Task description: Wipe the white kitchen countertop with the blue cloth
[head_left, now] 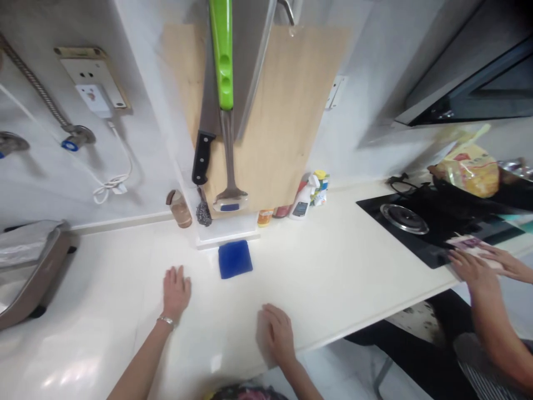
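Note:
My left hand [176, 291], with a bracelet at the wrist, lies palm down on the white countertop [325, 261], fingers slightly apart and holding nothing. Nearer the front edge, my right hand [280, 334] rests on its side on the same surface. Its fingers are extended and loosely bent, with nothing visible in them. A folded blue cloth [235, 259] lies flat between and beyond the two hands, touching neither. Behind it a wooden cutting board [283, 122] hangs with a black-handled knife [202, 158] and a green-handled ladle [229, 150] in front.
At the right, a co-worker's hands [478, 272] press a pinkish-white cloth [468, 243] at the edge of the black stove [375, 208]. A spray bottle [302, 200] and a brown bottle [180, 209] stand by the wall. A dish rack [37, 272] sits at the left.

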`<state>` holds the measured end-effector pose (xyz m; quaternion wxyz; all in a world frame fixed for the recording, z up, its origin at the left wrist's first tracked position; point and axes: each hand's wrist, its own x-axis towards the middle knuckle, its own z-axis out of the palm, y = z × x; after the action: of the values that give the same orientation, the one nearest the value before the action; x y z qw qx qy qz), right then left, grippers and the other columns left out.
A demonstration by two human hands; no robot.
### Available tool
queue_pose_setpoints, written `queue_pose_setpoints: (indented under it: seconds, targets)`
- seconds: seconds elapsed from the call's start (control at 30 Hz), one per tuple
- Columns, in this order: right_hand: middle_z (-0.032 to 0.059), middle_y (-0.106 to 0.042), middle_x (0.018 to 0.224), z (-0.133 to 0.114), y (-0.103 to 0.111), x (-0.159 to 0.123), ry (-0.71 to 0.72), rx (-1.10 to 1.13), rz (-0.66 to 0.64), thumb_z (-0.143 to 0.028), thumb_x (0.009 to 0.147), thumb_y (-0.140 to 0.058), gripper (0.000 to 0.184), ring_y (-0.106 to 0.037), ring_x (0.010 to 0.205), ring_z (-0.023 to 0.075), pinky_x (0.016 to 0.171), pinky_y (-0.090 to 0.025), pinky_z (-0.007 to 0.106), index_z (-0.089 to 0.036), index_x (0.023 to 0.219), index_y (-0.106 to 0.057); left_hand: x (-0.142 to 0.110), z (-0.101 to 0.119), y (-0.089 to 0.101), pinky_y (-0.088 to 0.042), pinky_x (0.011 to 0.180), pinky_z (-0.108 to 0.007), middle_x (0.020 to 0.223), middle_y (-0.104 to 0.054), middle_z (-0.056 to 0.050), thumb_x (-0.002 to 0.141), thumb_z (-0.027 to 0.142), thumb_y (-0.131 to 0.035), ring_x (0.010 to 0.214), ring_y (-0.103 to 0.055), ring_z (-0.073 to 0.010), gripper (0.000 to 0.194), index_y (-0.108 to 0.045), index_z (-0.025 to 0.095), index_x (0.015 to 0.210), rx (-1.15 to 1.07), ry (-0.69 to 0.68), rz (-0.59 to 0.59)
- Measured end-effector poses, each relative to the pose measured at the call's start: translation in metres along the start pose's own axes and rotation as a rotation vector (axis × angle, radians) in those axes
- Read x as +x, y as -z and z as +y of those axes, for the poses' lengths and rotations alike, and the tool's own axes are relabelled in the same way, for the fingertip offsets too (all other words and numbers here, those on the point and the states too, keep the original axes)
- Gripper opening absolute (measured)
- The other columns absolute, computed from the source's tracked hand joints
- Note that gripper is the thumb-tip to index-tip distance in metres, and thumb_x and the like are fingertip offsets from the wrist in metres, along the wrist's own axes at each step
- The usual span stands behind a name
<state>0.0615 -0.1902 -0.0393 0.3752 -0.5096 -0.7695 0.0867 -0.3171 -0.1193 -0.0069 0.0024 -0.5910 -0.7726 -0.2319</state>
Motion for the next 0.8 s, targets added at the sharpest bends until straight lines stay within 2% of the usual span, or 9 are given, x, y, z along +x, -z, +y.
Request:
queue_pose_setpoints:
  seconds: [0.1, 0.2, 0.33, 0.43, 0.6, 0.8]
  targets:
    - [0.0099, -0.066, 0.127, -0.002, -0.007, 0.029, 0.027, 0.022, 0.009, -0.013, 0.087, -0.044, 0.05, -0.061, 0.117, 0.0256, 0.099, -0.054, 0.046, -0.022, 0.134, -0.057, -0.025, -0.031, 0.026, -0.022, 0.119, -0.064, 0.156, -0.035, -0.029, 0.098, 0.039, -0.03, 0.152, -0.018, -0.0415, 0.062, -0.047, 0.003, 0.145, 0.099, 0.202, 0.024]
    - [0.0118, -0.06, 0.137, -0.01, -0.024, 0.082, 0.122, 0.029, -0.04, -0.014, 0.09, -0.039, 0.053, -0.056, 0.126, 0.0245, 0.104, -0.052, 0.044, -0.019, 0.141, -0.051, -0.051, -0.042, 0.042, -0.021, 0.117, -0.068, 0.157, -0.034, -0.027, 0.097, 0.038, -0.032, 0.151, -0.017, -0.0432, 0.06, -0.046, 0.007, 0.147, 0.157, 0.29, 0.046]
    - [0.0148, -0.054, 0.144, -0.024, -0.061, 0.154, 0.196, 0.004, -0.119, -0.016, 0.093, -0.038, 0.049, -0.046, 0.137, 0.0252, 0.113, -0.044, 0.047, -0.013, 0.141, -0.05, -0.071, -0.044, 0.047, -0.022, 0.118, -0.065, 0.158, -0.034, -0.025, 0.099, 0.039, -0.032, 0.152, -0.017, -0.0417, 0.06, -0.046, 0.008, 0.147, 0.187, 0.302, 0.069]
    - [0.0147, -0.055, 0.143, -0.031, -0.088, 0.187, 0.22, -0.074, -0.215, -0.019, 0.093, -0.04, 0.047, -0.044, 0.138, 0.0274, 0.116, -0.036, 0.05, -0.014, 0.139, -0.052, -0.074, -0.043, 0.046, -0.022, 0.12, -0.061, 0.159, -0.033, -0.023, 0.099, 0.038, -0.034, 0.153, -0.015, -0.04, 0.059, -0.045, 0.008, 0.149, 0.203, 0.313, 0.07]
    - [0.0129, -0.057, 0.142, -0.033, -0.109, 0.202, 0.242, -0.094, -0.278, -0.022, 0.091, -0.044, 0.046, -0.044, 0.136, 0.0298, 0.116, -0.028, 0.055, -0.017, 0.136, -0.055, -0.072, -0.043, 0.047, -0.022, 0.121, -0.059, 0.159, -0.033, -0.023, 0.099, 0.038, -0.033, 0.153, -0.015, -0.0398, 0.058, -0.047, 0.008, 0.147, 0.219, 0.311, 0.047]
    - [0.012, -0.056, 0.143, -0.038, -0.102, 0.193, 0.196, -0.132, -0.264, -0.024, 0.092, -0.046, 0.048, -0.046, 0.132, 0.0284, 0.112, -0.032, 0.049, -0.019, 0.139, -0.054, -0.072, -0.044, 0.05, -0.025, 0.119, -0.06, 0.159, -0.034, -0.022, 0.097, 0.039, -0.035, 0.152, -0.019, -0.0396, 0.059, -0.047, 0.009, 0.147, 0.233, 0.328, 0.045]
